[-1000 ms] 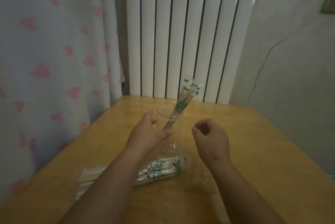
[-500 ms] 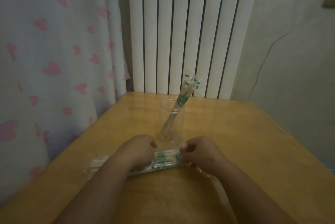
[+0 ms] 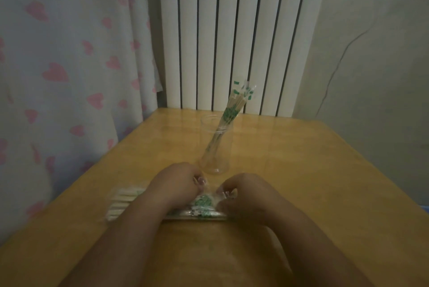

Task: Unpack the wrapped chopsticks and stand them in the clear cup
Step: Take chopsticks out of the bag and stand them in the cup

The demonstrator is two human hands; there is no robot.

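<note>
The left hand point(image 3: 176, 182) and right hand point(image 3: 243, 196) both pinch the chopstick pack point(image 3: 202, 205) on the tabletop point(image 3: 301, 170). The cup point(image 3: 214, 154), at 12 o'clock, holds tilted chopsticks point(image 3: 234, 105).

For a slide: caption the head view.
Left hand and right hand pinch the chopstick pack; wrapped chopsticks lean in the clear cup.
</note>
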